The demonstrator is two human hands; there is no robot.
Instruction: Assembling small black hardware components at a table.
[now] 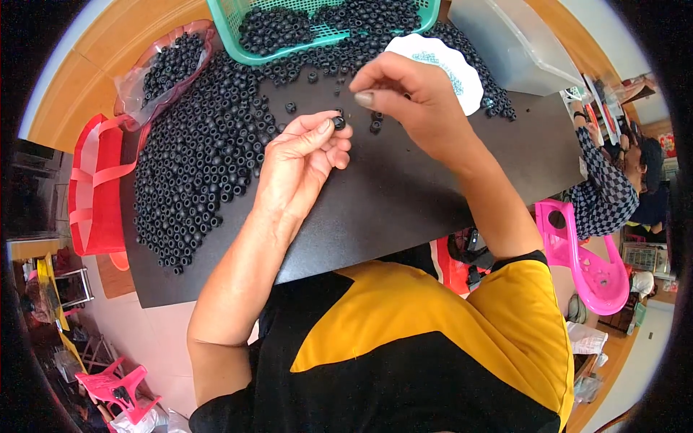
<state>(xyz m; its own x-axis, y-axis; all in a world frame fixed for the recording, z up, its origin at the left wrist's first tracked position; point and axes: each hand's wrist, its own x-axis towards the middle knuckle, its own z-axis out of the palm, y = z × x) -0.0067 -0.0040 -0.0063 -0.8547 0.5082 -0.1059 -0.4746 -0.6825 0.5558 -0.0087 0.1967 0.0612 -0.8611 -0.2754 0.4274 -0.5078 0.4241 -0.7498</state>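
Right hand (426, 101) hovers by white scalloped dish (471, 75), grip unclear; left hand (304, 146) pinches round black bead (338, 123), likely mid-handling, needing steadiness.

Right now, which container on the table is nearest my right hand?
The white scalloped dish, partly hidden behind your right hand; the green basket, clear bin and pink bag are farther away.

In front of me stands a dark table (411, 195), light shining softly off its near edge. Past its far left side I see brown wooden furniture (86, 54). Left of the table, I see a pale pink floor (155, 325) and a pink chair (119, 390). To the table's right are another pink seat (605, 285) and a pale wall (646, 368).
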